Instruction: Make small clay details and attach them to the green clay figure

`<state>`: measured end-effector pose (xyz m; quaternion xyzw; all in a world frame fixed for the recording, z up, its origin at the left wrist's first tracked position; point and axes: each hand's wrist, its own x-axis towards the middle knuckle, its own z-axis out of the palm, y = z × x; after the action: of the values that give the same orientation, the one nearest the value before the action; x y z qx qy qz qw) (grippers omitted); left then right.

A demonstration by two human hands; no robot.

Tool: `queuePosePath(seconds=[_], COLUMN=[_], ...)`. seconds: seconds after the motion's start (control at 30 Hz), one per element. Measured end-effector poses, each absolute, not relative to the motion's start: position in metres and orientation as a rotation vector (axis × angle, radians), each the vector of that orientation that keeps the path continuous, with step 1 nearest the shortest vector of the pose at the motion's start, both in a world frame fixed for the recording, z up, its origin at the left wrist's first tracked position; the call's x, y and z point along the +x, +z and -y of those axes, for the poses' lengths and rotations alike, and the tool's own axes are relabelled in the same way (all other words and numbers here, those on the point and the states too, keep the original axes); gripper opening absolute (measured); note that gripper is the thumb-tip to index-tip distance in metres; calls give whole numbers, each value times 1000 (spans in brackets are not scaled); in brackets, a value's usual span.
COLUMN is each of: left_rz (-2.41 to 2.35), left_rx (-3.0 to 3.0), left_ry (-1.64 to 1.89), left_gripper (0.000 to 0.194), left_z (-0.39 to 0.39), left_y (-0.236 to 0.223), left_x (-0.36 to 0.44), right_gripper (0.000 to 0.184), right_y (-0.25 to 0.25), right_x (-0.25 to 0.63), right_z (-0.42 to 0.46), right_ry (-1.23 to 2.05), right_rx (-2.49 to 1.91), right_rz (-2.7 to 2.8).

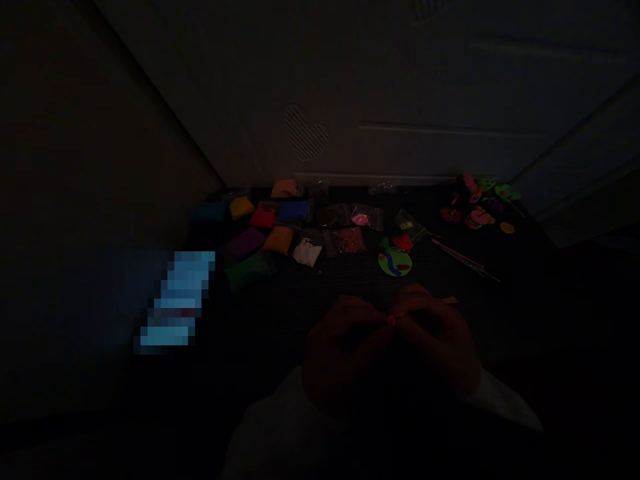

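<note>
In dim light, my left hand (345, 347) and my right hand (440, 340) meet over the near part of the dark table. Between their fingertips is a small piece of pink clay (392, 321), pinched from both sides. Most of it is hidden by the fingers. Just beyond my hands lies a round green clay disc (395, 262) with a blue winding strip and a brown piece on it. A red clay piece (403, 243) lies at its far edge. By my right hand there is a flat pink strip (450, 300).
Several bags of coloured clay, among them a white one (307, 253) and a green one (247, 270), spread across the back left. Thin tools (465, 260) lie at right. Finished-looking clay shapes (479, 218) cluster at the far right. A blurred bright screen (177, 300) is at left.
</note>
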<state>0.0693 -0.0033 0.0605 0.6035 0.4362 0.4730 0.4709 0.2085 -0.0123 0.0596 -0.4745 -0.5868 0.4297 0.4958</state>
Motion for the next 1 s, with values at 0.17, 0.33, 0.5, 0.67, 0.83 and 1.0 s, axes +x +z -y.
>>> queuePosePath(seconds=[0.17,0.33,0.5,0.67,0.83,1.0], left_rz=[-1088,-1080,-1095,-1104,-1099,-1078], left_rx=[1441,1409,1388,1383,1370,1308], left_ry=[1169,1165,1161,1161,1168,1188], left_gripper=[6,6,5,4,5,5], left_z=[6,6,5,5,4,6], left_y=[61,58,56,56,56,54], left_x=[70,70,70,70,72,72], right_gripper=[7,7,12,12,10,10], right_y=[58,60,62,61,61,61], right_x=[209,208,208,207,206,204], right_z=[13,14,16,16,17,18], right_ry=[1041,1034,1036,999,963,947], right_rx=[-1145,-1150,-1177,-1197,-1210,-1234], right_rz=[1437,1441,1464,1460,1466,1466])
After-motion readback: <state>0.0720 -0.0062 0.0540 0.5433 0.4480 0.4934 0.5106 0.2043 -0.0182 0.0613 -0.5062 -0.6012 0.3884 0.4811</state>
